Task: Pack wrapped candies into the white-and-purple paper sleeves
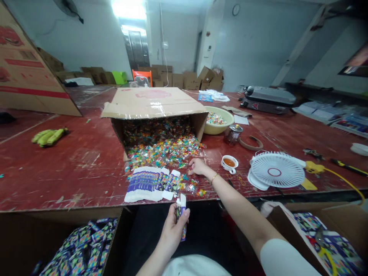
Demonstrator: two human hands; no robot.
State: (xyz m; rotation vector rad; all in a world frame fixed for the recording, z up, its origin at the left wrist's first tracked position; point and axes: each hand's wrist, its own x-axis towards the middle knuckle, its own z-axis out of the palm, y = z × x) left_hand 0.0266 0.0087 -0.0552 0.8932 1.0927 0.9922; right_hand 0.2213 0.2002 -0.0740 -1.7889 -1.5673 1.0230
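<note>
My left hand (174,226) is closed around a small purple and white carton (181,214), held upright below the table's edge with its top flap open. My right hand (197,166) reaches out onto the red table (86,161), fingers curled down on wrapped candies (163,151) that spill from a cardboard box (155,105) lying on its side. Whether it has hold of any candy I cannot make out. A fanned row of flat purple cartons (149,183) lies between my hands at the table's front edge.
A cup of tea (229,163), a white fan (275,171), a glass jar (233,134) and a bowl of candies (216,119) stand to the right. Bananas (48,136) lie at left. Boxes of filled cartons sit at lower left (83,249) and lower right (324,237).
</note>
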